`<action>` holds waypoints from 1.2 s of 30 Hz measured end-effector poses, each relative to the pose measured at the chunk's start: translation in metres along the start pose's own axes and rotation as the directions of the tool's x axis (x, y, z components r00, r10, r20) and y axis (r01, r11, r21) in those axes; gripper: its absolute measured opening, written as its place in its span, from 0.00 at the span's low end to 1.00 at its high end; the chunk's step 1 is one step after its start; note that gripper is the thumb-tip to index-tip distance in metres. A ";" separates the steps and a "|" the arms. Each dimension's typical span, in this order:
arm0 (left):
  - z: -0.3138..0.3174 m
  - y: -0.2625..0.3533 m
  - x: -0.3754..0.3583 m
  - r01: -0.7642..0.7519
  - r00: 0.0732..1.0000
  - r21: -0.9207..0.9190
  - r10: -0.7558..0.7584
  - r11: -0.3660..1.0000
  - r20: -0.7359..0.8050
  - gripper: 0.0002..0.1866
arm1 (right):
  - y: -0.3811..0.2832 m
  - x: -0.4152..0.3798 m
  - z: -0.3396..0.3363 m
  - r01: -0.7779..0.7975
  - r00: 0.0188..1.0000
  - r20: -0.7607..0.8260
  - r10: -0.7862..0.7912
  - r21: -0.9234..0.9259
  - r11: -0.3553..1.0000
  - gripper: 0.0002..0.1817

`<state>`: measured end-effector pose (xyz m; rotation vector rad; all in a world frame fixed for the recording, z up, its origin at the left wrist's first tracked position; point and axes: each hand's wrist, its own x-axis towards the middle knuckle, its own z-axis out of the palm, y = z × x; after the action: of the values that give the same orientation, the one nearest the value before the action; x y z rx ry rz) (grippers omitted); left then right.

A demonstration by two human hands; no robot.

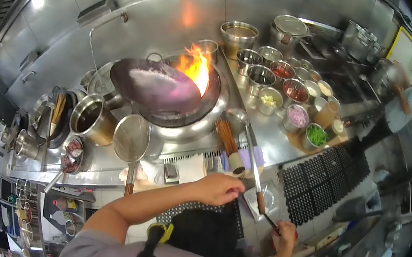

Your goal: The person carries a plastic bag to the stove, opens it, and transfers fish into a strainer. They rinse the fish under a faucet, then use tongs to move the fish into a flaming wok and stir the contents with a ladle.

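Your right hand (pixel 285 235) grips a long steel ladle (pixel 254 166), its bowl near the steel stove's (pixel 198 127) right edge; your left hand (pixel 219 189) curls loosely, seemingly empty. Heating seems in hand at the tilted, dark, round metal wok (pixel 149 87); moving the ladle calls for distance from the orange flame (pixel 197 70).

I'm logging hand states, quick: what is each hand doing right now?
Left hand: fingers curled, no object visible; can't tell whether it's fully closed.
Right hand: closed, holding the long-handled ladle.
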<state>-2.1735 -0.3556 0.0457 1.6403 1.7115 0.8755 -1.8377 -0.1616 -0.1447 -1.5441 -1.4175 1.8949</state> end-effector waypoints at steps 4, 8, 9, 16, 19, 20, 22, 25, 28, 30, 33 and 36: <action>0.030 0.014 -0.014 -0.057 0.972 -0.165 0.093 0.985 0.216 0.20 | -0.054 -0.134 0.016 0.141 0.970 -0.167 -0.178 -0.211 0.967 0.04; 0.059 0.038 -0.031 0.085 0.966 -0.444 0.034 0.892 0.254 0.50 | -0.071 -0.203 0.076 0.628 0.538 -0.051 -0.842 -0.642 0.440 0.05; 0.066 0.042 -0.037 0.095 0.986 -0.531 -0.007 0.842 0.166 0.53 | -0.076 -0.211 0.095 0.655 0.436 0.022 -0.900 -0.694 0.300 0.07; 0.026 0.038 -0.101 -0.163 0.882 -0.951 -0.393 0.261 -0.259 0.51 | -0.094 -0.244 0.239 0.920 0.323 0.345 -0.881 -0.332 0.208 0.18; 0.002 0.006 -0.136 -0.187 0.821 -0.783 -0.343 0.593 -0.456 0.39 | -0.093 -0.245 0.262 0.959 0.276 0.425 -0.862 -0.179 0.219 0.24; -0.003 0.007 -0.149 -0.174 0.669 -0.641 -0.388 0.748 -0.634 0.25 | -0.091 -0.242 0.263 0.956 0.291 0.413 -0.863 -0.160 0.246 0.26; -0.022 0.006 -0.182 -0.032 0.525 -0.720 -0.602 0.693 -0.602 0.21 | -0.088 -0.224 0.260 0.951 0.308 0.367 -0.878 -0.147 0.272 0.31; -0.040 -0.008 -0.244 0.259 0.561 -0.554 -0.591 0.791 -0.580 0.16 | -0.088 -0.167 0.247 0.908 0.418 0.219 -0.881 -0.134 0.397 0.30; -0.031 -0.022 -0.289 0.469 0.575 -0.158 -0.436 0.869 -0.693 0.21 | -0.092 -0.117 0.217 0.764 0.640 0.164 -0.751 -0.236 0.600 0.27; -0.034 -0.010 -0.292 0.564 0.612 0.048 -0.378 0.824 -0.695 0.24 | -0.099 -0.099 0.206 0.714 0.697 0.143 -0.703 -0.241 0.658 0.26; -0.024 -0.020 -0.277 0.636 0.558 0.108 -0.358 0.764 -0.749 0.25 | -0.102 -0.066 0.200 0.712 0.676 0.116 -0.728 -0.359 0.604 0.25; -0.030 -0.018 -0.253 0.700 0.509 0.114 -0.380 0.705 -0.772 0.28 | -0.099 -0.032 0.191 0.733 0.617 0.134 -0.775 -0.455 0.505 0.24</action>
<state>-2.1951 -0.6097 0.0452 0.8039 2.9366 0.8832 -2.0246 -0.2332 -0.0589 -0.8387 -2.1507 0.9545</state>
